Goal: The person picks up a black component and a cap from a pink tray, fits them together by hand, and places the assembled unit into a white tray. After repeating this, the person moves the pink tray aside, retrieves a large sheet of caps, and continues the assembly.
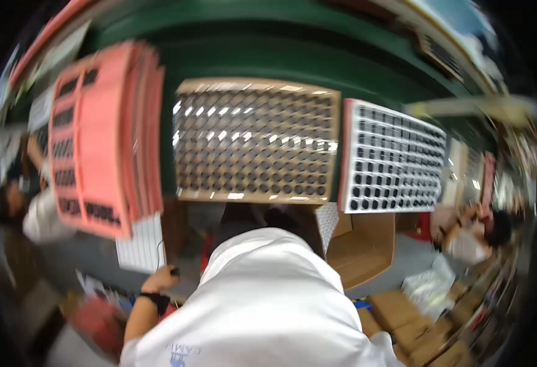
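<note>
My left hand (pixel 161 279), with a black band on its wrist, is low beside my body at the left. Its fingers look closed around a small dark piece (pixel 175 271), too blurred to name. Nearest to it is a white ribbed sheet (pixel 141 246) below the table edge. My right hand is hidden from view. Straight ahead on the green table lies a brown tray (pixel 256 198) with rows of small dark round parts under a shiny clear cover. To its right, a white tray (pixel 349 156) with dark round parts rests on a pink one.
Stacked pink trays (pixel 106 147) stand at the left of the table. Below the right tray is an open cardboard box (pixel 366 248). Closed cartons (pixel 397 309) and a clear plastic bag (pixel 430 284) are at the lower right. Other people sit at both sides.
</note>
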Available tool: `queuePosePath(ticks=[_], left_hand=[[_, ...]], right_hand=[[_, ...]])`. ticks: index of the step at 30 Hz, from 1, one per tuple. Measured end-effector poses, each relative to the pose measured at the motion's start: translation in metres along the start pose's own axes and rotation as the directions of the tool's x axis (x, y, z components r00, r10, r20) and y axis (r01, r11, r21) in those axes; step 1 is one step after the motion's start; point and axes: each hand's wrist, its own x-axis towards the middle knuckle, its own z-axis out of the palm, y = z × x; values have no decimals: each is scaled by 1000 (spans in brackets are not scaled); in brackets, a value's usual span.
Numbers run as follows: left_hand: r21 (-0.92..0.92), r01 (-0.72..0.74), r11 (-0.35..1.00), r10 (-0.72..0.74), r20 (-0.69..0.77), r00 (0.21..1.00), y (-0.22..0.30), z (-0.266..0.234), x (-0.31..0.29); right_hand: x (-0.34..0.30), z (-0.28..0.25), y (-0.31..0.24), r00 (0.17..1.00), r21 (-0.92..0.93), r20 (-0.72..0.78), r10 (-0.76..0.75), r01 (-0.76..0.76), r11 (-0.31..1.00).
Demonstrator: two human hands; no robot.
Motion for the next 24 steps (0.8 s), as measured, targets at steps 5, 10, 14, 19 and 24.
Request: queuePosePath(ticks=[5,10,14,19,24], left_hand=[[-89,-7,996,18,129,992,-81,122,-7],[-168,328,930,-259,333,907,-82,212,-59],[-140,358,923,-307,292,906,-93,266,-99],[-704,429,566,-548,68,834,-71,257,-73],[-690,469,552,-627,29,779,-76,191,7]], right_hand=[[16,2,42,965,-156,254,-72,114,981],[30,25,75,950,-189,297,-99,161,969],[47,40,86,967,-148,225,-120,156,977],[125,71,62,931,107,-40,-363,365,925],[292,186,-23,796,-9,19,-606,606,796]])
